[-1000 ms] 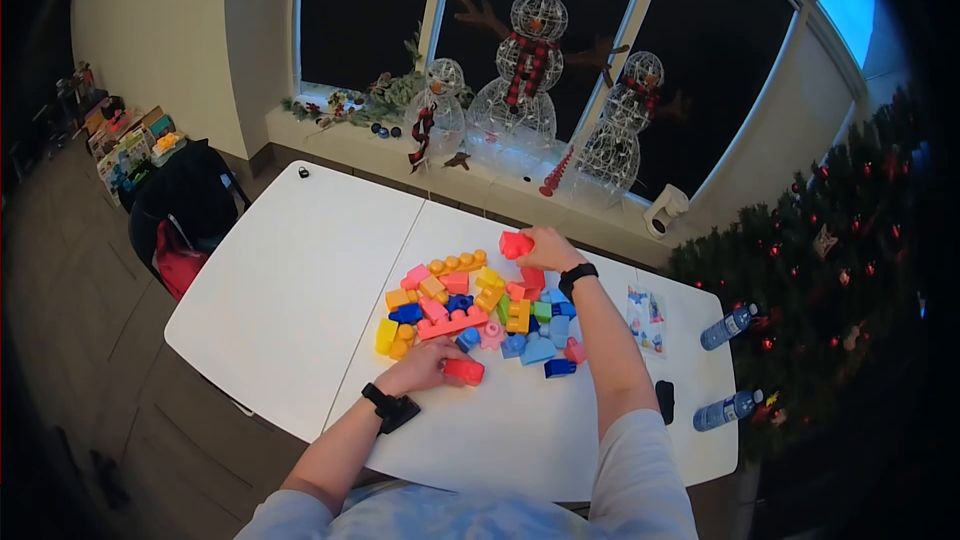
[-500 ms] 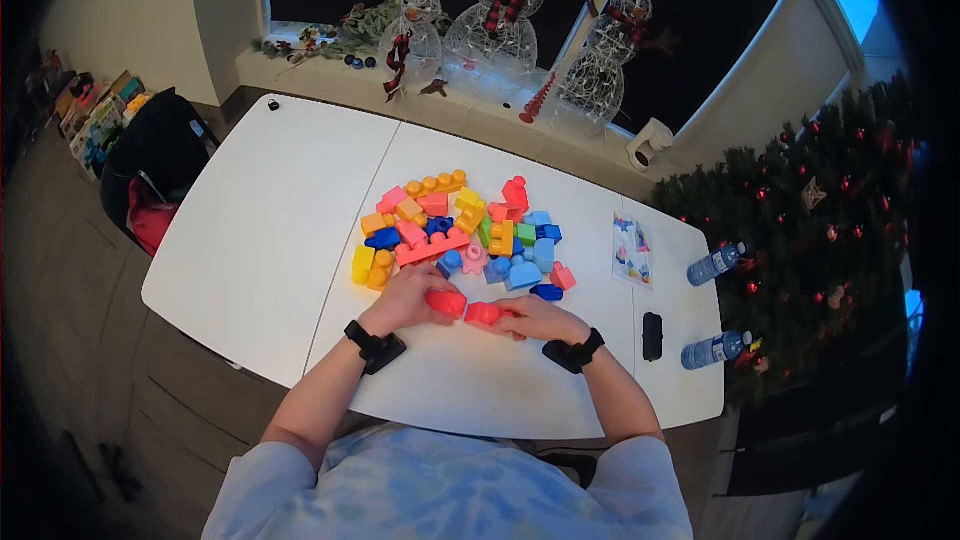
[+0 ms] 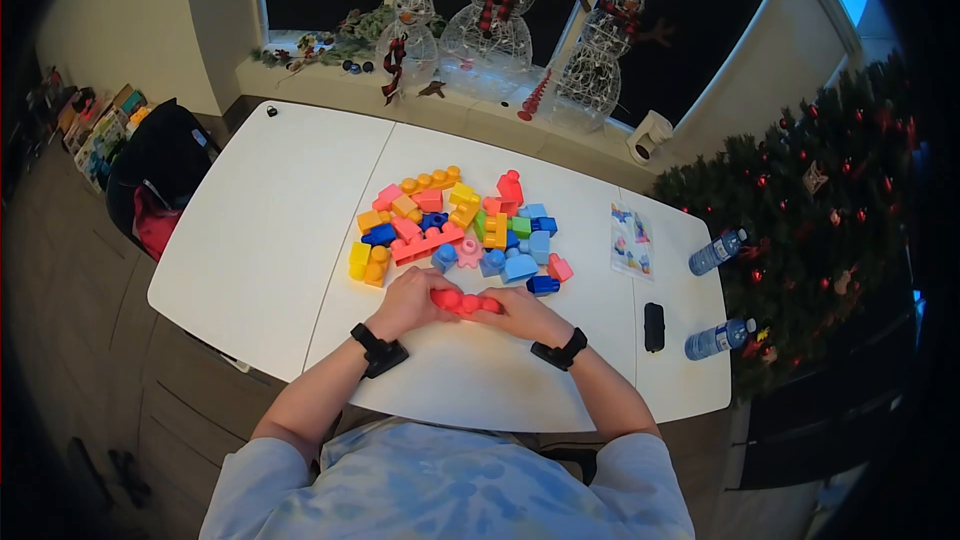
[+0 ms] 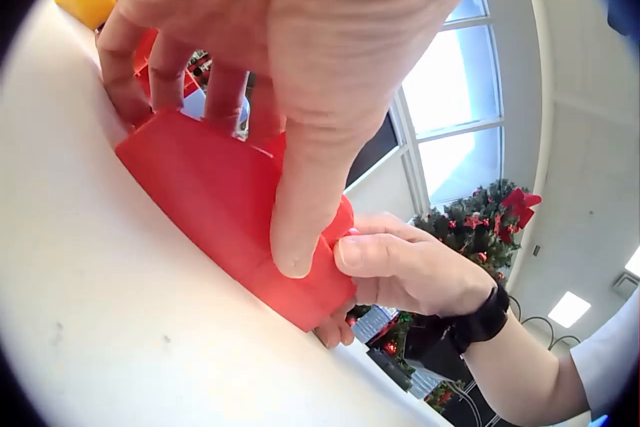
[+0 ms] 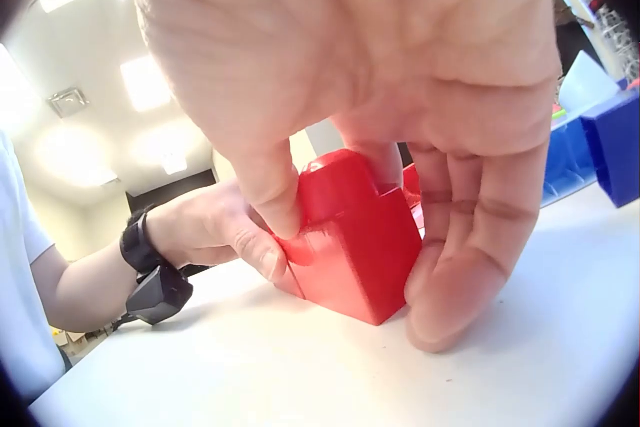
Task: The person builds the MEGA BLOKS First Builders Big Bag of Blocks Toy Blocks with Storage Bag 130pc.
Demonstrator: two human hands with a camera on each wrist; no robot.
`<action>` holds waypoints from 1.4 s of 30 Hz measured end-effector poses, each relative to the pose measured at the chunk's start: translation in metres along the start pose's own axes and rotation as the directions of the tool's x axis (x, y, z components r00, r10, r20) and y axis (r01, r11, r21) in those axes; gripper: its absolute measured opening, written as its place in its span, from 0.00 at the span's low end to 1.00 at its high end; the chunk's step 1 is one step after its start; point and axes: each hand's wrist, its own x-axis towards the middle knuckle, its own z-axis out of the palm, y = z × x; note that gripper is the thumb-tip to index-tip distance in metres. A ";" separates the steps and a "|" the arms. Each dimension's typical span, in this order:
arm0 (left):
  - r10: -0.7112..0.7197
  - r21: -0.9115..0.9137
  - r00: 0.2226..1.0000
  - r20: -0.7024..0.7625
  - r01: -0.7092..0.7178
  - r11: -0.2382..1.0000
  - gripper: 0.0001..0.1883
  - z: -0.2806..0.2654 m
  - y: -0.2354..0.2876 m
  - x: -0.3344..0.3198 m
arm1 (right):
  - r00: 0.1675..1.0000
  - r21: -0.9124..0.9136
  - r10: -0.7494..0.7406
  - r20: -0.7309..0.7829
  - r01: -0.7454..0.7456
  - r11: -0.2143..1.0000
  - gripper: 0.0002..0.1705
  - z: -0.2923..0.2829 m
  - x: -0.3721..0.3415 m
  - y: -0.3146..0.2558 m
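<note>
Two red blocks stand side by side on the table in front of the person, touching with no gap visible. The left hand grips the left red block, thumb on the near side and fingers on the far side. In the right wrist view the right hand pinches the right red block between thumb and fingers. Just beyond the hands in the head view lies a spread of coloured blocks, among them a pink flower-shaped piece and a dark blue block.
The white table also holds a picture sheet, a black phone-like object and two water bottles on the right. Behind it are wire snowmen on a ledge, with a decorated tree at the right.
The right hand has come back from the far side of the pile with a red block, which has moved leftwards against the left hand's block; the gap between them has closed.
</note>
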 end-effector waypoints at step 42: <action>-0.045 0.040 0.999 0.026 0.044 0.998 0.19 -0.005 0.009 -0.003 | 0.995 -0.212 -0.094 -0.034 0.085 0.973 0.23 -0.051 -0.029 -0.008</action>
